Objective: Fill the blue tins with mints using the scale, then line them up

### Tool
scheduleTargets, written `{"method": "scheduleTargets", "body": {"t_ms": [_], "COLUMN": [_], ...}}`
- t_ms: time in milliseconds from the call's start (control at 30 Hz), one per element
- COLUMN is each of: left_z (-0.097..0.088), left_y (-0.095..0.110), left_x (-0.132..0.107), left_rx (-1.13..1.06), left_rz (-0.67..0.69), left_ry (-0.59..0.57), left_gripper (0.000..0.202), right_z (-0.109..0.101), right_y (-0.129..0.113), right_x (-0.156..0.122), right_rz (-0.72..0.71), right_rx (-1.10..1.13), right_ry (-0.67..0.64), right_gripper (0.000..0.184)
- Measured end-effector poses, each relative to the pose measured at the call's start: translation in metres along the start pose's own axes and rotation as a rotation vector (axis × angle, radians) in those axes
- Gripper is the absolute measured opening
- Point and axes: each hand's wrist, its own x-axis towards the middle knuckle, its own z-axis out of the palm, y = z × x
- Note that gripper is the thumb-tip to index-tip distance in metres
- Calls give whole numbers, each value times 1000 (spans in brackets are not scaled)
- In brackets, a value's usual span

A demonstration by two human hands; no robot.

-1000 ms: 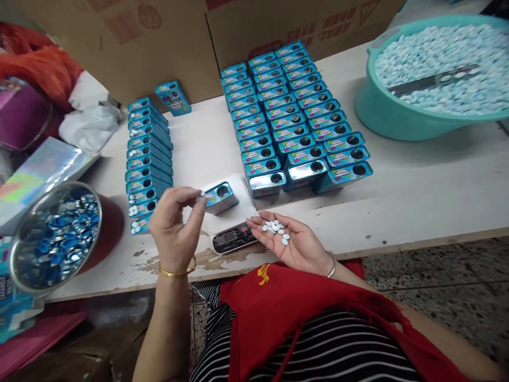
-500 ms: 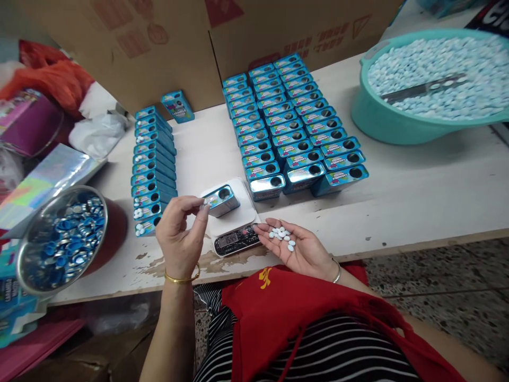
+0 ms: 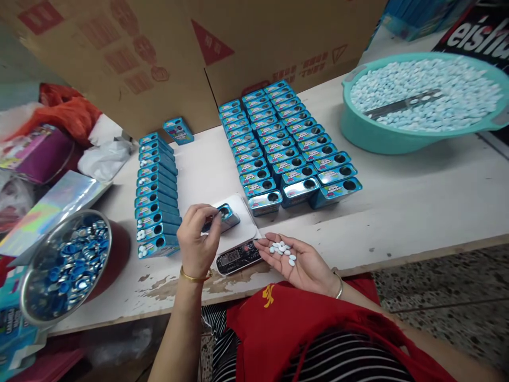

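My left hand point(image 3: 196, 239) is closed in a pinch, fingertips at the round hole of a blue tin point(image 3: 231, 219), with a small pale candy between thumb and finger. That tin lies on the white platform of a digital scale point(image 3: 248, 225), partly covered by my hand. The scale's black display panel faces me with lit digits. Palm up, my right hand point(image 3: 306, 268) is open just right of the scale and cradles several pale oval candies point(image 3: 281, 248).
Rows of open tins point(image 3: 294, 164) stand behind and right of the scale. Another row point(image 3: 159, 201), some with candies on top, stands left. A metal bowl point(image 3: 107, 265) holds blue caps; a turquoise basin point(image 3: 377, 138) holds candies and a metal strip. A cardboard box point(image 3: 167, 53) backs the table.
My left hand has moved right, bringing its pinch from the tin's near end to its hole. My right hand keeps its place beside the scale. The camera view has tilted up slightly.
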Motion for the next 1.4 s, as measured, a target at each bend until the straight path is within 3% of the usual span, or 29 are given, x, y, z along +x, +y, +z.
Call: {"method": "scheduleTargets", "body": {"t_ms": [233, 367, 467, 600, 700, 867, 1000, 1067, 1133, 1200, 1300, 1400], "left_z": [-7, 6, 24, 38, 34, 10, -10, -10, -4, 7, 18, 10], "left_y": [19, 47, 67, 81, 82, 65, 24, -4, -29, -48, -53, -37], "left_x": [-11, -42, -69, -87, -88, -82, -72, -66, -60, -55, -46, -40], "left_rx": [-57, -168, -184, -221, -275, -277, -114, -49, -58, -147, -251, -78], "left_rz": [2, 40, 152, 267, 271, 204, -17, -160, -264, -311, -285, -39], "left_ry": [45, -206, -402, -451, -440, -366, -15, 101, 61, -48, -123, -154], "left_gripper": [12, 17, 20, 16, 12, 13, 20, 43, 73, 86, 62, 37], "right_z": [2, -1, -9, -16, -16, -12, -15, -15, -12, -6, 9, 22], "right_y": [5, 9, 8, 5, 4, 5, 6, 8, 9, 10, 10, 10], "right_x": [3, 2, -3, -8, -10, -10, -7, -4, 1, 7, 15, 20], "right_rz": [70, 146, 207, 227, 198, 168, 132, 125, 123, 114, 72, 28], "right_rx": [-7, 15, 0, -81, -91, -91, -103, -108, -114, -122, -121, -74], "right_ry": [-33, -68, -65, 36, 88, 96, 92, 63, 25, -5, -23, -48], "right_gripper": [25, 27, 24, 24, 26, 25, 24, 24, 24, 24, 23, 19]}}
